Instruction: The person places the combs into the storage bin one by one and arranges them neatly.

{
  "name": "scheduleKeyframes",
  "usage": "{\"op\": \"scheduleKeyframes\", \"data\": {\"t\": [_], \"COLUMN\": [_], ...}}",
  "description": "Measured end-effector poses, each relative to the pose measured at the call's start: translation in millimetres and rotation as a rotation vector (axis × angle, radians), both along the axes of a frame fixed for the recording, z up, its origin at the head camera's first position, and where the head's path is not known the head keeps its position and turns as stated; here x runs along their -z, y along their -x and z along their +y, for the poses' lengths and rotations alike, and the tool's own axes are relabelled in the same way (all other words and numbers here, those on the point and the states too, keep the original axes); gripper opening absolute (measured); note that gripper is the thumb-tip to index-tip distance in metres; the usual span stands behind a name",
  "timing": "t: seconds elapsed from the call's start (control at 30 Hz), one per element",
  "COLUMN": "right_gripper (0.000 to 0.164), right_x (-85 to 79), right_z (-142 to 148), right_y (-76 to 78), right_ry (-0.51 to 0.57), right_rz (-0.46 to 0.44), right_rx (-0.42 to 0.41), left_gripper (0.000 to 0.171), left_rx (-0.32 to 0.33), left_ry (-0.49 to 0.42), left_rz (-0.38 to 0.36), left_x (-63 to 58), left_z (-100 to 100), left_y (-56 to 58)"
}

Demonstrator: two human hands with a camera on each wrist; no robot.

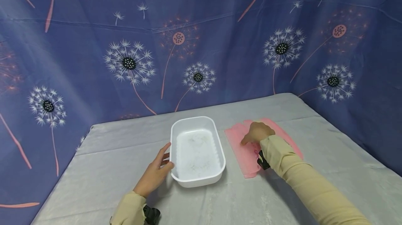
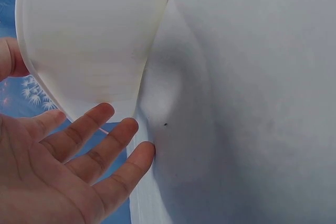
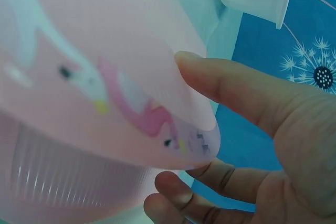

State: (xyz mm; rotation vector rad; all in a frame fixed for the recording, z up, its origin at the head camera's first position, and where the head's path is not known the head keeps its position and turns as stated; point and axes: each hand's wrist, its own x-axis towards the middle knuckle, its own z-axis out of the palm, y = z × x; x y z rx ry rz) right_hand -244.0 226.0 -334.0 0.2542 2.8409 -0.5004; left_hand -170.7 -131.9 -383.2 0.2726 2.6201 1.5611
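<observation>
A white rectangular plastic basin (image 1: pixel 198 151) with rounded corners stands on the cloth, its inside faintly marked. My left hand (image 1: pixel 157 171) is at its left side, thumb at the rim. In the left wrist view the fairly straight fingers (image 2: pixel 105 153) touch the outer wall. To the right of the basin lies a pink, flat, see-through plastic piece (image 1: pixel 243 157) with a ribbed left edge. My right hand (image 1: pixel 259 132) pinches it. In the right wrist view the pink piece (image 3: pixel 136 108) shows a printed swan and flamingo, with my thumb over its edge and fingers below.
Grey-white cloth (image 1: pixel 125 148) with creases covers the table. A blue curtain (image 1: pixel 220 43) with dandelion prints hangs behind and along both sides. Both wrists carry a black strapped device (image 1: pixel 263 160), beside beige sleeves.
</observation>
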Motion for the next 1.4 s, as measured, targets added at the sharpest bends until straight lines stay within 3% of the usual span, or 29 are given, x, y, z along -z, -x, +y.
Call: {"op": "scheduleKeyframes", "data": {"t": [0.5,0.9,1.03,1.4], "right_gripper": [0.030,0.042,0.036,0.041], "right_x": [-1.9,-3.7,-7.0,-17.7], "right_z": [-1,-2,0,1], "right_y": [-1.6,0.1,-1.6,-5.7], "right_ry": [0.065,0.105,0.106,0.153], "right_rz": [0.033,0.006,-0.001,0.040], "right_rx": [-0.004,-0.016,-0.039,-0.066], "left_gripper": [0.068,0.068,0.068,0.068], "left_rx": [0.005,-0.009,-0.010,-0.006], "left_ry": [0.002,-0.017,-0.015,-0.020], "left_rz": [0.007,0.009,0.004,0.010], "left_x": [0.5,-1.0,-1.2,-0.1], "left_z": [0,2,2,2], "left_y": [0.8,-1.8,-2.1,-1.9]}}
